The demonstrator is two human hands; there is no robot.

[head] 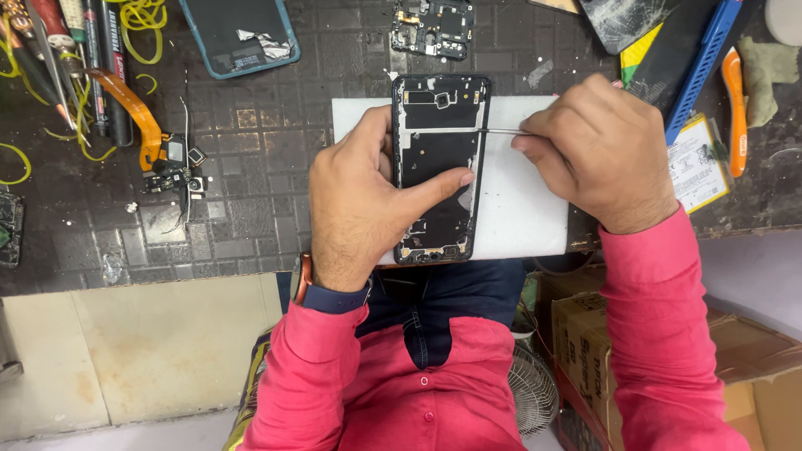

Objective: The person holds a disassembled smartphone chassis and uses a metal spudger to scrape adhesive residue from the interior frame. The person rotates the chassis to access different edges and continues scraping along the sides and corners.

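Observation:
An opened black phone frame (436, 134) lies on a white mat (522, 209) at the bench's front edge. My left hand (363, 205) clasps the frame from its left side, thumb pressed across its middle. My right hand (597, 150) pinches thin metal tweezers (499, 130), whose tip reaches the frame's right edge near the top.
A phone back cover with a teal rim (238, 33) and a small circuit board (433, 27) lie at the back. An orange flex cable with camera modules (163, 150) and pens sit at left. A battery (697, 163), blue and orange tools and a cracked screen are at right. Cardboard boxes (585, 334) stand below.

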